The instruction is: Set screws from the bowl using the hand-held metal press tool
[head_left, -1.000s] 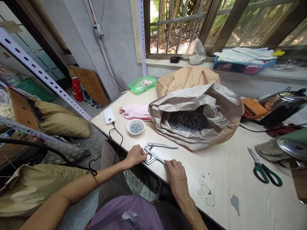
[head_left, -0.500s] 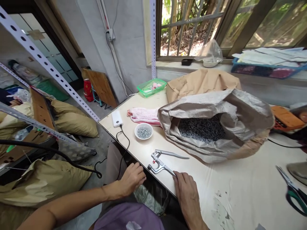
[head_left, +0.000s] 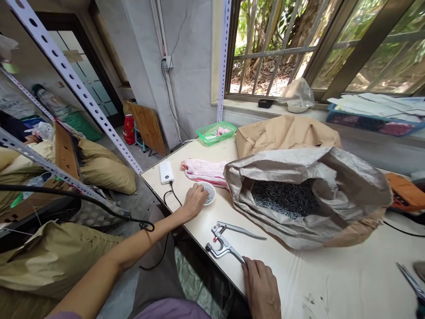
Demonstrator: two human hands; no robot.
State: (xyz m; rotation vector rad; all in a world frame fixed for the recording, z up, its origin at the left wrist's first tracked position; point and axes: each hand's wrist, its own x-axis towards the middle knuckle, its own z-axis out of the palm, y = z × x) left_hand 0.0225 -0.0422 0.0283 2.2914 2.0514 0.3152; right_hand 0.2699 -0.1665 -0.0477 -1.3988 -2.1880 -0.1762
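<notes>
My left hand (head_left: 195,199) reaches into a small white bowl (head_left: 210,194) of little metal pieces, with its fingers curled over the rim. What those fingers hold is hidden. My right hand (head_left: 262,286) rests at the table's near edge, closed on the lower handle of silver snap pliers (head_left: 223,241). The pliers lie flat with jaws open and the upper handle pointing right.
A large open sack (head_left: 299,195) full of dark metal parts sits behind the pliers. A pink cloth (head_left: 204,169), a white power bank (head_left: 166,172) with its cable and a green basket (head_left: 216,132) lie further left. Scissors (head_left: 411,280) show at the right edge.
My left hand left the pliers' jaws, dropped off the table edge, then reached forward to the white bowl. The right hand kept hold of the handle. The view tilted up.
</notes>
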